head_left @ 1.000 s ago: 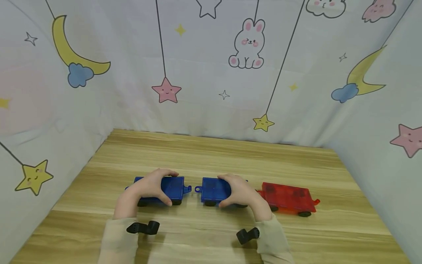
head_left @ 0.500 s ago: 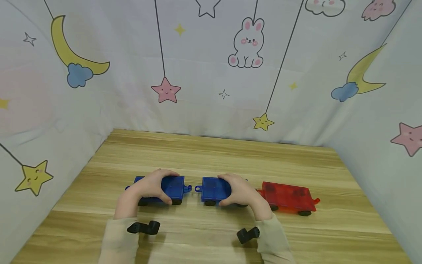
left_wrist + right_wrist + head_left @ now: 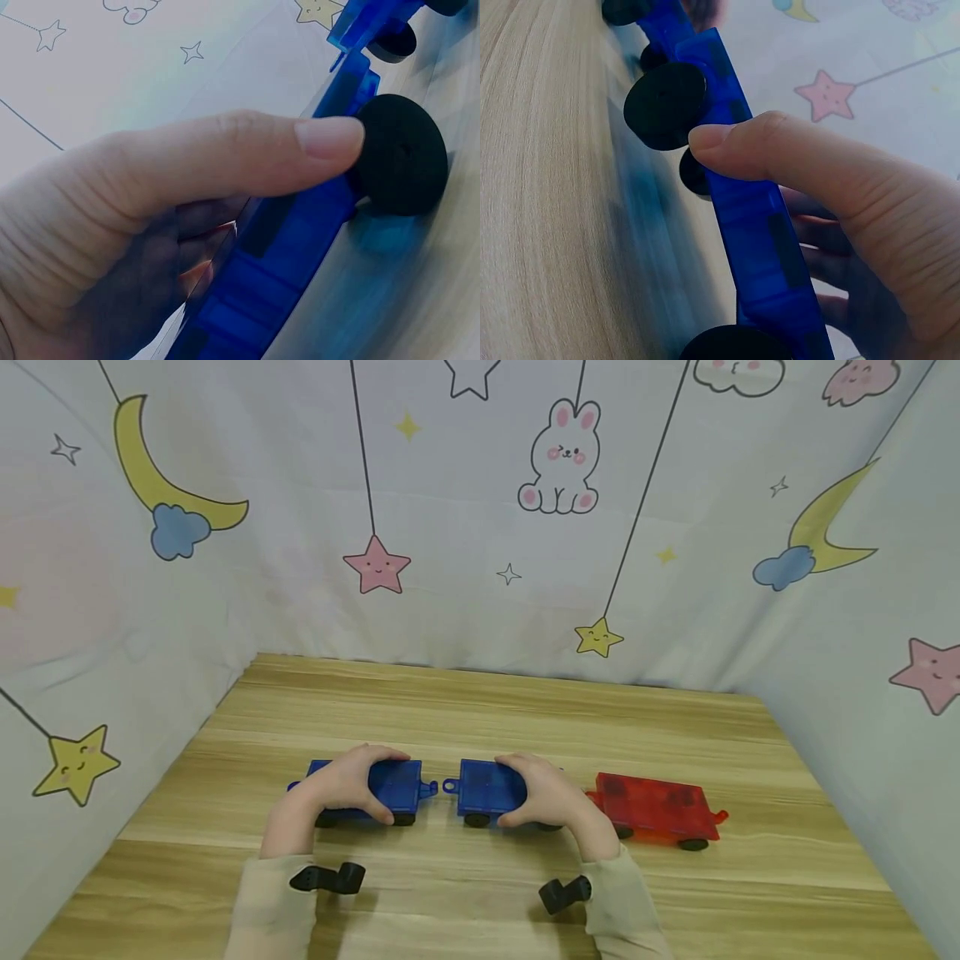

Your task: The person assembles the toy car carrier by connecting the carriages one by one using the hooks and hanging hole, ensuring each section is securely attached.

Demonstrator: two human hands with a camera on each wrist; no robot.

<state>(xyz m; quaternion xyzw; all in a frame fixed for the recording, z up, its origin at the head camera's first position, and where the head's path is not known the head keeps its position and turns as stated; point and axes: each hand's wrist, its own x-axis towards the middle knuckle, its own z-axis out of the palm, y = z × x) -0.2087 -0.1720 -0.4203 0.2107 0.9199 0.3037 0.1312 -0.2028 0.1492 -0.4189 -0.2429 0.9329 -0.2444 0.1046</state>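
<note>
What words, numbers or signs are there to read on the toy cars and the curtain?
None: no readable words, numbers or brands.
The left blue car, right blue car and red car show no lettering where visible.
The curtain shows just drawings, like a rabbit and a pink star.

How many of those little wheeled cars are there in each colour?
Blue: 2, the left blue car held by the left hand and the right blue car by the right hand
Red: 1, the red car
Total: 3
</note>
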